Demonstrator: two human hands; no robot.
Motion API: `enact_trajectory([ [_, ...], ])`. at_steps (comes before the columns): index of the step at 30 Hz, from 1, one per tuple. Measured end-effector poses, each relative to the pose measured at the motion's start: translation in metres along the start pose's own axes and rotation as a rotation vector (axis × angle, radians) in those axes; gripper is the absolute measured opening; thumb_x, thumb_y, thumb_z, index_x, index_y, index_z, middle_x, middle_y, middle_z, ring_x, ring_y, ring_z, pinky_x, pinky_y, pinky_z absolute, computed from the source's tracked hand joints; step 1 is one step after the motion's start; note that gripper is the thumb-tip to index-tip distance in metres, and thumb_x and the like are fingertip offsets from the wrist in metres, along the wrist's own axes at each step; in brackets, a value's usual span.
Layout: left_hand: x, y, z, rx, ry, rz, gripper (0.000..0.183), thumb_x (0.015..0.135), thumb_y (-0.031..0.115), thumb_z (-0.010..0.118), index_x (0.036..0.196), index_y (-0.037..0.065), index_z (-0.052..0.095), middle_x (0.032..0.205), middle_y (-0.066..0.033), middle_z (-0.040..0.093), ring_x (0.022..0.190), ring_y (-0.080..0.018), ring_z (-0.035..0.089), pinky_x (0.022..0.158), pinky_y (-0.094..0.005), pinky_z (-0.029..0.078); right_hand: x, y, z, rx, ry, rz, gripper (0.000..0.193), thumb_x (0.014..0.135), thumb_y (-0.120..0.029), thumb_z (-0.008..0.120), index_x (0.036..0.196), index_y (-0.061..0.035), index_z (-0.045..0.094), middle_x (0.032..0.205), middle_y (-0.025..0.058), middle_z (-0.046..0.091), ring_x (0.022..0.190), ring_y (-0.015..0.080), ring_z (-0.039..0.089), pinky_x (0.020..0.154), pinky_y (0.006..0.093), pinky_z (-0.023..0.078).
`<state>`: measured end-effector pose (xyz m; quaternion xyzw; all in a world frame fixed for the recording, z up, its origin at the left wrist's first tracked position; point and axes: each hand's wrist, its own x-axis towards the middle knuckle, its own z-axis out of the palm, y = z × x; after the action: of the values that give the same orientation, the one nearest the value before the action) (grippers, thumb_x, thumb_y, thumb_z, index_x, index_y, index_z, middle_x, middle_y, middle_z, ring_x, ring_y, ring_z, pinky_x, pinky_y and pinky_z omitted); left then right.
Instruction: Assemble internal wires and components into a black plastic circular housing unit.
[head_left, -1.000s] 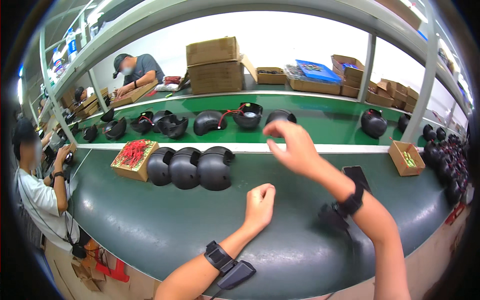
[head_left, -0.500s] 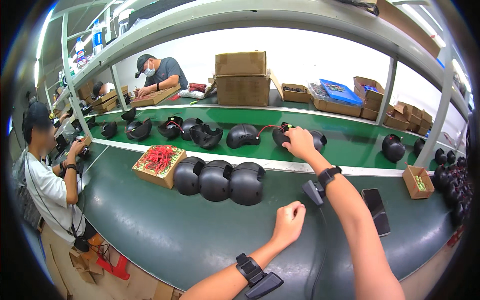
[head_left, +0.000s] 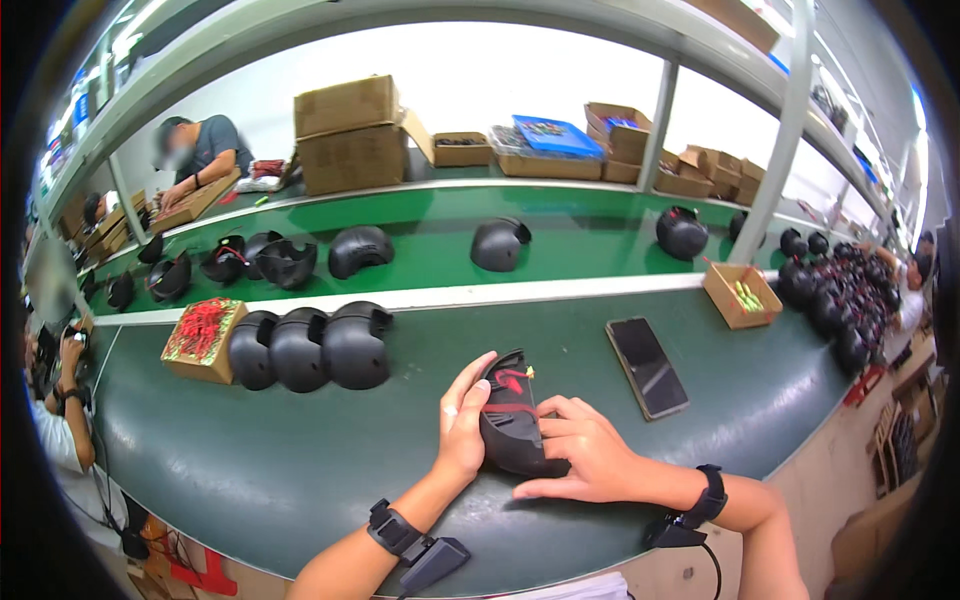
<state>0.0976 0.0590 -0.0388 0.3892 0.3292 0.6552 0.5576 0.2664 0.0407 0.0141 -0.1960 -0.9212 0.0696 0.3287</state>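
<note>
Both hands are closed around a black helmet (head_left: 512, 425) that lies on the dark green surface (head_left: 300, 470) just in front of the person, its hollow side turned up so that red straps show inside. The left hand (head_left: 463, 420) cups the helmet's left edge with the fingers stretched up along the shell, while the right hand (head_left: 580, 450) grips its right side, the fingers reaching into the hollow by the straps and the thumb lying along the lower rim. Each wrist carries a black band with a small black device. To the right of the helmet, apart from it, a dark phone (head_left: 647, 366) lies flat on the surface. To the left, further back, three black helmets (head_left: 310, 347) stand in a tight row, touching one another, with a cardboard box of red pieces (head_left: 203, 337) just beside them. A small open cardboard box (head_left: 742, 294) sits at the right near the back edge. Behind a pale strip, a brighter green conveyor belt (head_left: 590, 235) carries more scattered black helmets. A heap of black helmets (head_left: 840, 295) fills the far right. Brown cartons (head_left: 350, 133) stand on the shelf beyond, where another person (head_left: 200, 155) leans over a box.
</note>
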Motion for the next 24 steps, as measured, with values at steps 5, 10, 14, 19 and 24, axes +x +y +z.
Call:
enact_trajectory([
  [5,-0.005,0.005,0.005,0.299,-0.167,0.043,0.04,0.092,0.011,0.042,0.127,-0.006,0.045,0.126,-0.0155,0.051,0.118,-0.0223,0.047,0.101,-0.0308,0.034,-0.028,0.002,-0.026,0.275,-0.01,0.511,0.026,0.077,-0.028,0.071,0.081,-0.0036,0.062,0.078,0.0087,0.061,0.064,0.0207,0.059,0.056,0.0302,0.046],
  [10,-0.003,0.014,0.012,0.602,-0.165,0.465,0.038,0.088,0.016,0.043,0.12,-0.003,0.05,0.132,-0.018,0.04,0.123,-0.0294,0.043,0.101,-0.0391,0.035,-0.019,0.016,-0.03,0.334,0.078,0.303,0.014,0.081,-0.01,0.066,0.093,-0.0013,0.063,0.084,0.0102,0.061,0.074,0.0245,0.06,0.065,0.0321,0.048],
  [14,-0.009,0.013,0.009,0.541,-0.283,0.485,0.047,0.08,0.018,0.044,0.12,-0.007,0.047,0.129,-0.0244,0.044,0.12,-0.0327,0.047,0.101,-0.0398,0.035,-0.005,0.023,-0.033,0.417,-0.043,0.263,0.009,0.081,-0.006,0.064,0.088,-0.0012,0.063,0.083,0.0098,0.062,0.076,0.0259,0.06,0.066,0.0336,0.049],
  [19,-0.006,0.021,0.008,0.659,-0.41,0.553,0.069,0.072,0.036,0.053,0.126,-0.006,0.044,0.133,-0.0274,0.042,0.122,-0.0397,0.044,0.101,-0.0428,0.034,0.008,0.029,-0.026,0.26,-0.05,0.122,0.013,0.073,-0.007,0.073,0.083,-0.0027,0.066,0.08,0.0098,0.063,0.075,0.0251,0.06,0.065,0.0329,0.048],
  [24,-0.009,0.024,0.014,0.839,-0.4,0.532,0.06,0.084,0.035,0.045,0.129,-0.005,0.044,0.133,-0.0256,0.043,0.123,-0.0378,0.043,0.103,-0.0419,0.033,0.008,0.035,-0.022,0.302,-0.058,0.081,0.013,0.07,-0.007,0.075,0.08,-0.0032,0.066,0.077,0.0088,0.063,0.072,0.0247,0.058,0.065,0.0334,0.047],
])
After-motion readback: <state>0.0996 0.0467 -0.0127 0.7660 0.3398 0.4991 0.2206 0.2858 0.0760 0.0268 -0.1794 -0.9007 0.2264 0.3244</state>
